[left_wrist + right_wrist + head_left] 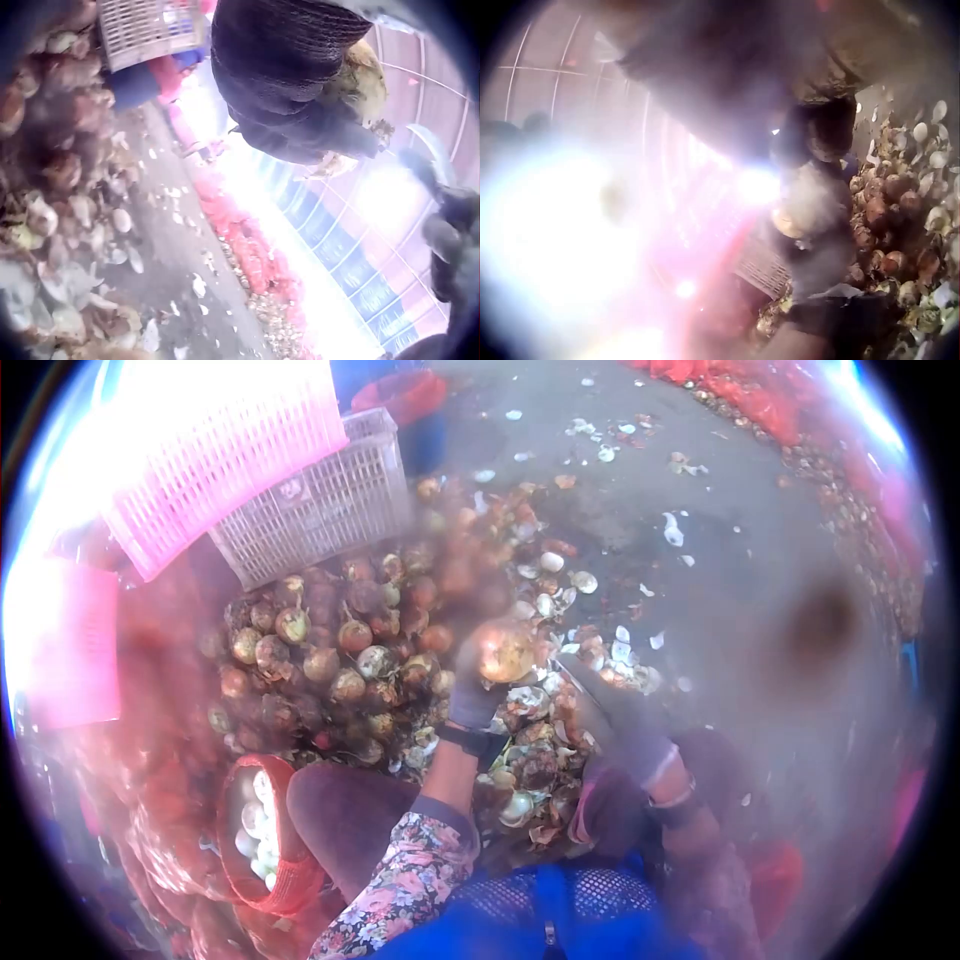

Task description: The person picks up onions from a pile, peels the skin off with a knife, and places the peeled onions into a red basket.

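My left hand (473,695), in a dark glove, grips a brown-skinned onion (506,653) above the pile. In the left wrist view the gloved fingers curl round the onion (365,84), and loose skin hangs at its lower end. My right hand (640,752), also gloved, holds a knife whose thin blade (582,688) points up toward the onion. The left wrist view shows that blade (433,142) just right of the onion, with the right hand (450,244) below it. Glare and blur cover much of the right wrist view, where the onion (808,204) appears pale.
Unpeeled onions (350,635) lie heaped at front left. Peelings (535,760) cover the floor between the knees. A red basket (268,895) by the left knee contains peeled white onions. Behind the heap stand a grey crate (315,500) and a pink crate (230,445).
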Action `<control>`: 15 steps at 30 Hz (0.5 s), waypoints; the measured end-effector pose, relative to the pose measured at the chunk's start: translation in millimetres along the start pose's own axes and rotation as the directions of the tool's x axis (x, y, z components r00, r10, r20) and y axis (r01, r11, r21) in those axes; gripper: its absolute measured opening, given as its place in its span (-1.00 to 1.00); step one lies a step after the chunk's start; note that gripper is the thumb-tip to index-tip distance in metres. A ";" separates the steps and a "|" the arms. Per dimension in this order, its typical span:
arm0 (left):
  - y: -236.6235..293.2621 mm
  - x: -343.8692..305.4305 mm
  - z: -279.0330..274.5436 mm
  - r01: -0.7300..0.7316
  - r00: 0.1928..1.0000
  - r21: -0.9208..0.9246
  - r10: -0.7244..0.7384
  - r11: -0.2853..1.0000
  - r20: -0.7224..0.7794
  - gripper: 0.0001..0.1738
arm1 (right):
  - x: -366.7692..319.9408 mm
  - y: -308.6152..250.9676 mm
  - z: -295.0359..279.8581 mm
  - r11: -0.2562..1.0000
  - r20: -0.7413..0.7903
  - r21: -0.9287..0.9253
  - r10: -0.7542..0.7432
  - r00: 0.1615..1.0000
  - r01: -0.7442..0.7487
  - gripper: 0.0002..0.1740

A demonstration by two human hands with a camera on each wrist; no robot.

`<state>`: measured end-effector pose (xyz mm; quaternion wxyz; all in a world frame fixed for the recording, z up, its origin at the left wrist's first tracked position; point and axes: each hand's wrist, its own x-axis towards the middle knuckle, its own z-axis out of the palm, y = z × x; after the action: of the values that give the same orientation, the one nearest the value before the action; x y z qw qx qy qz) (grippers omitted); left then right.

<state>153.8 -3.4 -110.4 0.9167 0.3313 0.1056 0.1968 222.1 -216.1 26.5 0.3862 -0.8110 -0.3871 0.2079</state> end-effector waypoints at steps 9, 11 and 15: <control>70.0 -76.9 95.7 -0.201 0.978 0.590 0.126 0.782 0.166 -0.03 | -27.4 -3.6 16.3 0.984 -0.138 -0.009 -0.178 0.974 0.179 -0.35; 80.9 -91.0 109.3 -0.265 0.963 0.623 0.171 0.736 0.208 -0.03 | -33.4 -8.2 16.2 0.966 -0.137 0.078 -0.235 0.962 0.247 -0.32; 91.4 -109.7 121.0 -0.333 0.943 0.649 0.254 0.684 0.217 -0.02 | -43.4 -19.7 15.6 0.967 -0.071 0.101 -0.229 0.971 0.236 -0.30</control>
<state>67.7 -54.9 47.6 0.6936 0.6645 0.0650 0.2706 176.4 -235.2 34.0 0.4628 -0.7435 -0.4561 0.1578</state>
